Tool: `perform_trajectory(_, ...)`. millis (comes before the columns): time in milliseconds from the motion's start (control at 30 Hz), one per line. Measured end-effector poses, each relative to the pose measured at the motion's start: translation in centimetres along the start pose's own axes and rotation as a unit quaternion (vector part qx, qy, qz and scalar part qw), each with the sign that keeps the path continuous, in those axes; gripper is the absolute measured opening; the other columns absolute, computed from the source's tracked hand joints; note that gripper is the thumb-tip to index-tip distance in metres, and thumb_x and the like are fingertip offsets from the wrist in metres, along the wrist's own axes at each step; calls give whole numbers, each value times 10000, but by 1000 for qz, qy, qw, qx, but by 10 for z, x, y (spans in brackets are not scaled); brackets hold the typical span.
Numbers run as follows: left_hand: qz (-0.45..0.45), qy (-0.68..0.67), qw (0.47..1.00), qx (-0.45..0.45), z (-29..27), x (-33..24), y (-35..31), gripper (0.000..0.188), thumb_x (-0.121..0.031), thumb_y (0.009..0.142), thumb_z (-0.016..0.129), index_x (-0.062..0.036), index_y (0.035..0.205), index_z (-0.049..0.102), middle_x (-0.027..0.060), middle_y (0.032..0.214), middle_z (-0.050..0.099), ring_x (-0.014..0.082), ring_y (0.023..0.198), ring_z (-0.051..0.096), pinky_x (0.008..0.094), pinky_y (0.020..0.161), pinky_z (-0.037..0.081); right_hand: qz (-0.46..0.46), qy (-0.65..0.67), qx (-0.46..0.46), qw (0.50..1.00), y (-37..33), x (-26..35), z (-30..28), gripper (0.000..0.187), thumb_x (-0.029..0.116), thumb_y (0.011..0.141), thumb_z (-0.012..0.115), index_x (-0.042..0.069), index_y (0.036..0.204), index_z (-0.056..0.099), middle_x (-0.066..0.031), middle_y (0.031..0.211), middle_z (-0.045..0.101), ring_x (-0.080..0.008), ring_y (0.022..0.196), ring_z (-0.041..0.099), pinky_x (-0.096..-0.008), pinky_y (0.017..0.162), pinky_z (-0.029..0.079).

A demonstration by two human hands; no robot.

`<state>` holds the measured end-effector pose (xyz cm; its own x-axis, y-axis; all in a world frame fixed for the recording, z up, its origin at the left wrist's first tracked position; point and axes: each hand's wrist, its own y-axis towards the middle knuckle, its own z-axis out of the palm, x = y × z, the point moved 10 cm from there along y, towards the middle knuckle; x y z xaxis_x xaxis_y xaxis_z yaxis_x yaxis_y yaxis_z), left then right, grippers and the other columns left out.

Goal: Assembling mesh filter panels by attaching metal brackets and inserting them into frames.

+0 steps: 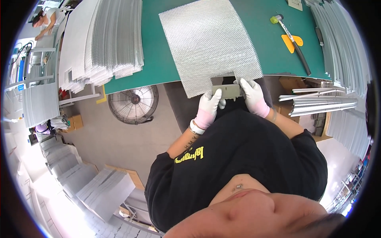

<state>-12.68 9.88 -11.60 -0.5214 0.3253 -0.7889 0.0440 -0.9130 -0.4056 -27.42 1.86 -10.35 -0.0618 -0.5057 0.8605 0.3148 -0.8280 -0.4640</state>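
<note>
A small grey-green rectangular plastic piece (228,92) with little tabs on its lower edge is held between my two hands. My left hand (208,108), in a white and pink glove, grips its left end with the thumb on top. My right hand (254,97), gloved alike, closes its fingers at the right end, beside the mesh edge. Just beyond lies a silvery metal mesh sheet (208,37) with a rectangular notch cut in its near edge. The plastic piece sits at that notch; whether it touches the mesh I cannot tell.
On the green table (154,43) stand stacked mesh sheets (115,39) at left and metal strips (337,39) at right. A mallet (293,43) lies over a yellow scraper (287,43). A floor fan (133,105) stands below left; metal profiles (323,105) jut out right. Another person (49,20) works far left.
</note>
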Motion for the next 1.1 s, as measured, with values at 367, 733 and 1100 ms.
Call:
perform_trajectory(367, -58, 390, 884, 252, 20, -22, -34, 541, -380, 1052, 525, 12, 1423, 513, 186, 1283, 653, 312, 1242, 604, 443, 1085, 461, -15, -85, 239, 967, 0, -14, 28, 541, 496, 970, 639, -7, 1168, 632, -41, 922, 635, -111, 789, 572, -265, 766, 496)
perform_trajectory(733, 342, 777, 514, 128, 116, -133, 54, 692, -575, 852, 644, -261, 1457, 530, 194, 1552, 395, 441, 1447, 326, 674, 1179, 112, -72, 73, -1, 995, -12, -6, -24, 355, 274, 1071, 451, -17, 1174, 628, -54, 945, 692, -115, 822, 645, -272, 701, 523)
perform_trajectory(1100, 324, 782, 528, 70, 137, -106, 28, 545, -362, 921, 592, -204, 1441, 543, 224, 1500, 437, 463, 1394, 376, 648, 1169, 182, -13, 13, -38, 999, -11, 27, -45, 297, 280, 1007, 629, 16, 1137, 672, -25, 993, 684, -85, 867, 618, -276, 787, 509)
